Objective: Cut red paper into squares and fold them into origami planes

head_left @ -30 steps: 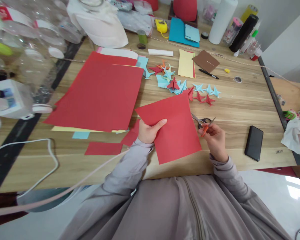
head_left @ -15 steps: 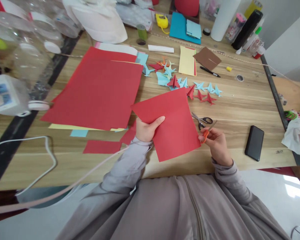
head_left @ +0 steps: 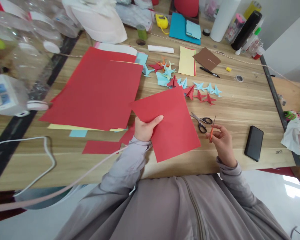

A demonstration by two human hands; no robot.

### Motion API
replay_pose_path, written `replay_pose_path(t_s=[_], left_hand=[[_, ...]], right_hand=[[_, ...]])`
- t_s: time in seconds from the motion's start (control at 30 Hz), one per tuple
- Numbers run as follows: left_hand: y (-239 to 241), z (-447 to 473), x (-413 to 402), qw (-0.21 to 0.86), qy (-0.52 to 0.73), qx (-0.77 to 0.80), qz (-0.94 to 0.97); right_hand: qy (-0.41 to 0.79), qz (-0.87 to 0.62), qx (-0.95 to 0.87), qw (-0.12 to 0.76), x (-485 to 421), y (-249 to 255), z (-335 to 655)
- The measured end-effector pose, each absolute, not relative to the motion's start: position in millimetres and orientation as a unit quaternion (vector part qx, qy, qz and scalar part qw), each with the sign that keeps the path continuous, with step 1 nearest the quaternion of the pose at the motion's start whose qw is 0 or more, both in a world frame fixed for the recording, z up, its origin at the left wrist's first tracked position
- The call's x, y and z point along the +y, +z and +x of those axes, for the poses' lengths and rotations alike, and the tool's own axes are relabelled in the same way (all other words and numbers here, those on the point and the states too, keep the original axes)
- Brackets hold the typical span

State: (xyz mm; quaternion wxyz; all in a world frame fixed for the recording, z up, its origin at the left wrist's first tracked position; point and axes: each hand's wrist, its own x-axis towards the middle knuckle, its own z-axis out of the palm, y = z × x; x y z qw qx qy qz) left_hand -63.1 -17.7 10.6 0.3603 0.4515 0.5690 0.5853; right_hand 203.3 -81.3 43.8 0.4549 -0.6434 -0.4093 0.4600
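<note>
My left hand [head_left: 145, 128] grips the left edge of a red paper sheet [head_left: 170, 121], thumb on top, holding it just above the wooden table [head_left: 240, 106]. My right hand [head_left: 222, 141] is closed on a small orange utility knife [head_left: 211, 131] with its blade pointing up, to the right of the sheet and apart from it. Black-handled scissors [head_left: 202, 121] lie on the table between the sheet and my right hand.
A stack of large red sheets [head_left: 95, 90] lies at left, with red offcuts [head_left: 101, 146] near the front edge. Several red and blue folded paper figures [head_left: 187, 86] sit behind. A black phone [head_left: 253, 143] lies at right. Bottles and clutter line the back and left.
My right hand with the orange knife has drawn away from the sheet's right edge and turned the knife more upright. The left hand and the sheet have barely moved.
</note>
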Motion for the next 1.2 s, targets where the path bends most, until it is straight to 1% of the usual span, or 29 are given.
replay_pose_path(t_s=[0.17, 0.37, 0.47, 0.6, 0.8, 0.87, 1.03, 1.1, 1.2], left_hand=[[9, -58, -18, 0.412, 0.574, 0.559, 0.434], [8, -50, -24, 0.484, 0.535, 0.523, 0.454], [6, -47, -27, 0.515, 0.51, 0.516, 0.456], [3, -46, -28, 0.531, 0.497, 0.505, 0.464], [4, -49, -26, 0.536, 0.507, 0.504, 0.449], [5, -49, -26, 0.531, 0.514, 0.51, 0.44], [8, -50, -23, 0.518, 0.524, 0.523, 0.43], [8, -52, -22, 0.5, 0.535, 0.527, 0.431], [7, -55, -20, 0.474, 0.541, 0.537, 0.441]], right_hand=[[0.437, -0.645, -0.442, 0.445, -76, 44, 202], [0.466, -0.599, -0.416, 0.5, -52, 42, 180], [0.476, -0.582, -0.414, 0.513, -42, 39, 169], [0.453, -0.587, -0.418, 0.525, -40, 35, 163], [0.383, -0.611, -0.383, 0.577, -37, 30, 180], [0.368, -0.622, -0.397, 0.566, -34, 28, 190], [0.366, -0.674, -0.432, 0.475, -31, 21, 204], [0.355, -0.676, -0.438, 0.475, -30, 21, 207], [0.297, -0.683, -0.455, 0.488, -28, 22, 218]])
